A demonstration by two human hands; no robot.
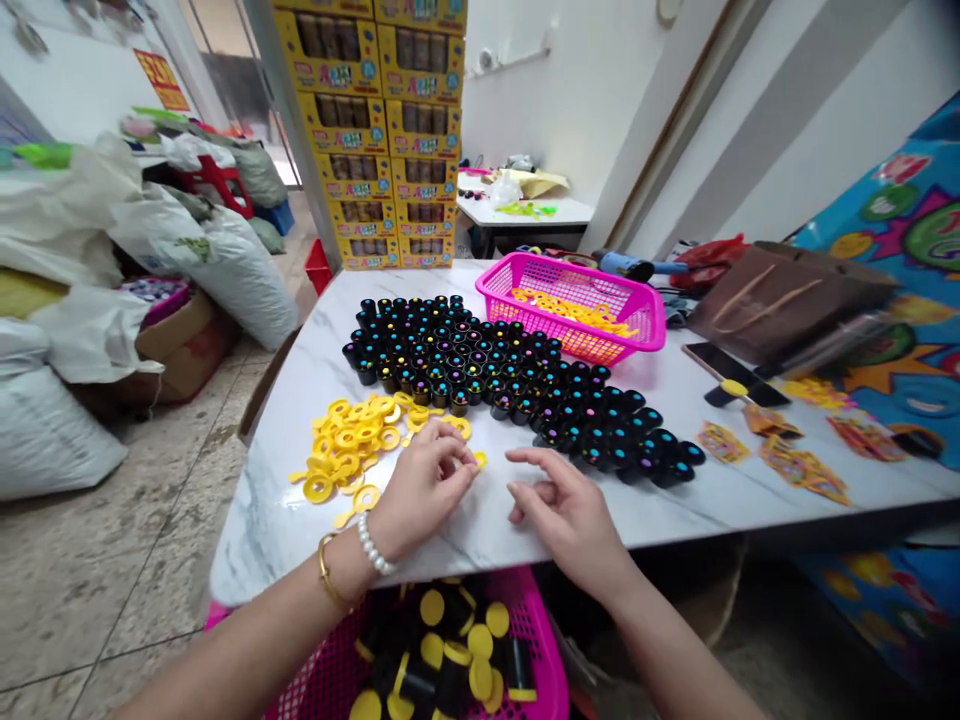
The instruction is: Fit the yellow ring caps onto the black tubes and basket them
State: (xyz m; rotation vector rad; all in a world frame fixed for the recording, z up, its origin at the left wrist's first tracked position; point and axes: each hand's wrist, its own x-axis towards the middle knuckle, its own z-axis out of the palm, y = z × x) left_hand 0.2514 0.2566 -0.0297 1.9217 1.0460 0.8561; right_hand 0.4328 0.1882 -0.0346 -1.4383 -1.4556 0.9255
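My left hand (424,485) rests on the white marble table (300,390) with its fingers pinched on a yellow ring cap (478,460). A loose pile of yellow ring caps (352,440) lies just left of it. My right hand (566,505) hovers beside it, fingers spread and holding nothing. Behind both hands stands a wide cluster of small black tubes (495,375) with coloured tops, upright and packed together.
A pink basket (622,300) with yellow caps sits at the back of the table. Another pink basket (544,650) below the table edge holds black tubes with yellow caps. Sticker sheets (802,465), a phone (731,370) and a brown bag (780,300) lie right. Sacks and stacked yellow cartons (382,130) fill the floor.
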